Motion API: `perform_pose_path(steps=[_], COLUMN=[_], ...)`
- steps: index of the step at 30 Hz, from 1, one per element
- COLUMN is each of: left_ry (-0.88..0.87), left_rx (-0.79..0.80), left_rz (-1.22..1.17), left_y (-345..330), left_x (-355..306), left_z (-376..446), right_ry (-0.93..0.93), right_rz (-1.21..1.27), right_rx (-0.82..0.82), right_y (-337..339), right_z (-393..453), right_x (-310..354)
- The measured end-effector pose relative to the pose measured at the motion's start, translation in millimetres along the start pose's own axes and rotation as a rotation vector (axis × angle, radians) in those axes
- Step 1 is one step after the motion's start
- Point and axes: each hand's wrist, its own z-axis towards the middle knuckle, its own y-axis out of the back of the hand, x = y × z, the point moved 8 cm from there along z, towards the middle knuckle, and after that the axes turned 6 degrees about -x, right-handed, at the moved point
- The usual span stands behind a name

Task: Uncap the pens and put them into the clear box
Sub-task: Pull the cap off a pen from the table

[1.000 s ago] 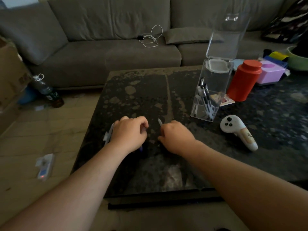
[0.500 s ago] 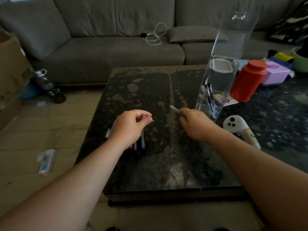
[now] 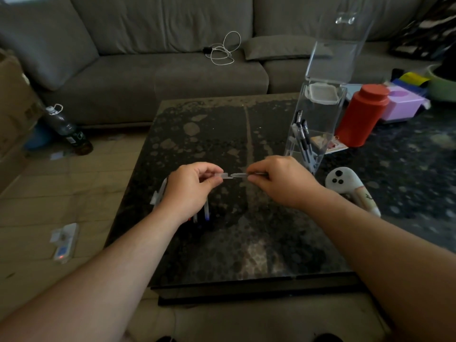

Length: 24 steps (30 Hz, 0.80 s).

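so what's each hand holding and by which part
Left hand pinches the pen cap by its closed end; right hand pinches the pen just behind its tip.

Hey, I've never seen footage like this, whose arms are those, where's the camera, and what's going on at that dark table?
There is no machine here. A person wears a camera on the head, so this single view looks down along their own bare arms. The left hand pinches a small clear cap; the right hand pinches a pen, its tip pointing toward the cap. On the dark table stand a tall clear box, lid open, pens leaning inside, a red canister and a white controller. More pens lie under the left hand.
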Motion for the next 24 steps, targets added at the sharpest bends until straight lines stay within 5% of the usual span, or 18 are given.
perform_pose_path(steps=[24], left_ry=[-0.081], left_rx=[-0.007], left_rz=[-0.061], left_y=[7.3], left_x=[-22.0], left_z=[-2.4], right_ry=[0.048], right_rz=[-0.046], right_rx=[-0.307], right_y=[25.4], right_z=[-12.1], right_x=[31.5])
